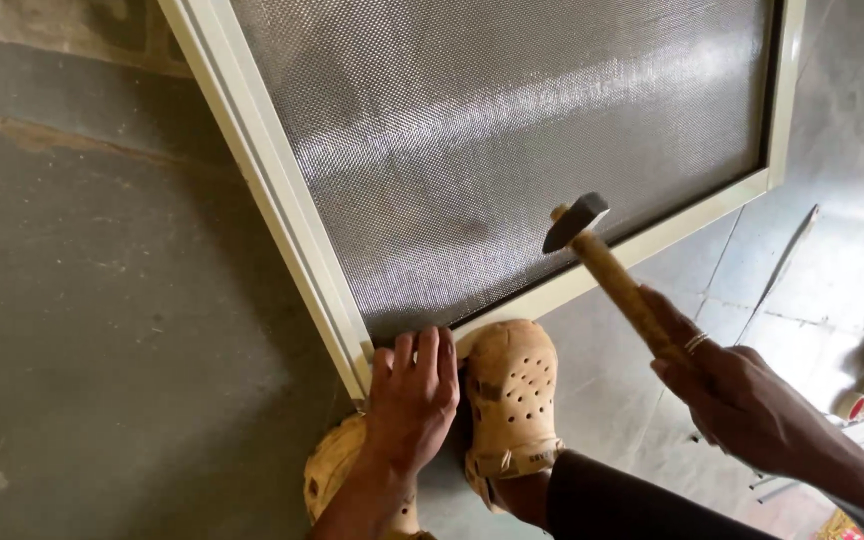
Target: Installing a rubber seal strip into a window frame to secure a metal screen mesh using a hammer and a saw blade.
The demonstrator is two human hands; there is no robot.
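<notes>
Hammer [592, 255] with a wooden handle and dark metal head is raised above the lower rail of a mesh screen frame [282, 220], its head hanging over the wire mesh [512, 130] near the frame's bottom corner. The right hand [742, 400] wraps its grip tight round the far end of the handle, which gives the head a long swing. The left hand [414, 395] lies flat with fingers together and slightly spread at the tips, pressed on the frame's corner, apparently to keep it from shifting on the floor [102, 330]. A tan perforated clog [512, 395] is planted right against the same corner, bracing the frame from below; a second clog [337, 470] shows partly under the left wrist. The pale frame lies slanted across the grey floor. What sits under the hammer head is hard to make out, possibly the spline along the rail. Loose items lie at the right edge.
</notes>
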